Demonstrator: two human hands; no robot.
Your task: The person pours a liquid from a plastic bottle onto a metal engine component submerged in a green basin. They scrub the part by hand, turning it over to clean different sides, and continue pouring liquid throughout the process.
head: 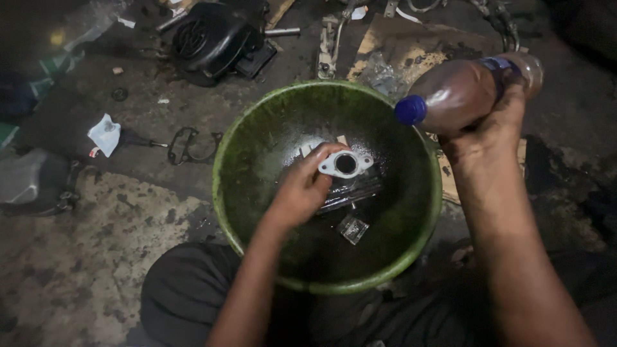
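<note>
The left hand (pixel 302 189) is pinching a small pale metal flange (pixel 346 164) with a round hole in it, fingers closed on its left end, holding it over the middle of the green basin (pixel 225 186). The right hand (pixel 488 125) is wrapped tight around a plastic bottle (pixel 459 96) of dark liquid, tipped almost flat with the blue cap (pixel 411 110) pointing left over the basin's far right rim. The cap is looking like it's on, so nothing is pouring yet (hard to be sure in this light).

My take on doing it well: keeping the flange low and centred in the basin so any runoff is landing inside, and tilting the bottle slowly so it isn't splashing over the rim.

A few small parts (pixel 352 228) are sitting in the dark puddle at the bottom of the basin, right under the flange, so they're worth watching.

On the floor (pixel 96 276) there's a black fan housing (pixel 212 42) at the far left, a white rag (pixel 105 133) and a thin gasket (pixel 189 146) left of the basin, and oily cardboard (pixel 411 48) on the far side. Nothing is really blocking either hand.
</note>
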